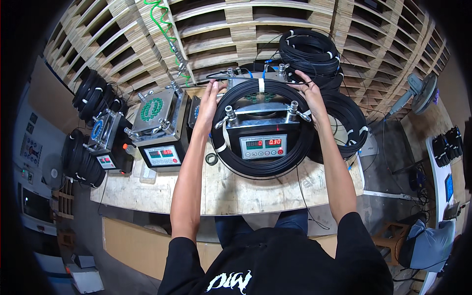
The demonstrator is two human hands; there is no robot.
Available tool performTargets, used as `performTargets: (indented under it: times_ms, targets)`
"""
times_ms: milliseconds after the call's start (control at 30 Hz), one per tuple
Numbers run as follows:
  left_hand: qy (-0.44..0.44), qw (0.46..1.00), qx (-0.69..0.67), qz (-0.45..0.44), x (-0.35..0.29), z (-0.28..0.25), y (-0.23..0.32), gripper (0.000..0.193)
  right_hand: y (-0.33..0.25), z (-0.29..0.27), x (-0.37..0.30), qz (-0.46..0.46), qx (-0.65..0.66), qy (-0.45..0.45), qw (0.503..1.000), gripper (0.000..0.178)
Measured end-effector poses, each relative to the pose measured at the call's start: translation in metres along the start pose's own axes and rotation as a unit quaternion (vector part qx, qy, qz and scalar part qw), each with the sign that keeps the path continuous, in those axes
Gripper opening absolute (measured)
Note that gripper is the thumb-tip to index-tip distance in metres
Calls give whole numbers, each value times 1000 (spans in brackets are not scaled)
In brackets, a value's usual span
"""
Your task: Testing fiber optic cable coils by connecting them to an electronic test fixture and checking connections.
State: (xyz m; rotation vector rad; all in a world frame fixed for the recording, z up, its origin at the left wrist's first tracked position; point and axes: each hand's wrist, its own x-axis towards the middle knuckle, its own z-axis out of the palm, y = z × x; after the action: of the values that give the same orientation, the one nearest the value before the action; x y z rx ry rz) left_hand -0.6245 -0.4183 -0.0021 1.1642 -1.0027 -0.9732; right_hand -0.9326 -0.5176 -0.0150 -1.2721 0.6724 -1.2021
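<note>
A large coil of black cable (263, 170) is held up between my two hands, and the front of a pressure machine (263, 147) with a red digital display shows through its ring. My left hand (211, 102) grips the coil's upper left side, its fingertips partly behind the cable. On the upper right side my right hand (311, 94) holds the same coil, with some fingers stretched upward. White ties (261, 85) bind the coil. From its lower right a loose cable end (306, 204) hangs past the table's front edge.
To the left on the wooden table (236, 194) stand a similar machine (160, 130) with a green ring on top and a smaller one (104, 140) with a blue ring. More coils (309, 54) are stacked at right. A small black roll (211, 159) lies near the middle. A fan (418, 93) stands far right.
</note>
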Motion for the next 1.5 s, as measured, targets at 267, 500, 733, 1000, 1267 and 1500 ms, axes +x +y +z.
performTargets:
  times_ms: [267,500,733,1000,1267,1500]
  targets:
    - [-42,999,18,15,8,-7,-5,65,1,2,-7,-14,-36,72,997,40]
    - [19,1000,-20,-5,4,-2,-6,43,1,-3,-4,-1,-53,1,999,38]
    - [-1,999,29,46,13,-8,-17,44,6,-8,3,-5,-69,-9,998,37]
    - [-15,999,28,24,8,-7,-10,41,8,-46,51,132,62,-69,987,44]
    - [-11,1000,13,11,5,-7,-9,34,13,-39,146,189,-174,-118,959,47]
    - [1,1000,28,9,4,-2,-4,29,55,-52,142,140,106,-135,975,18]
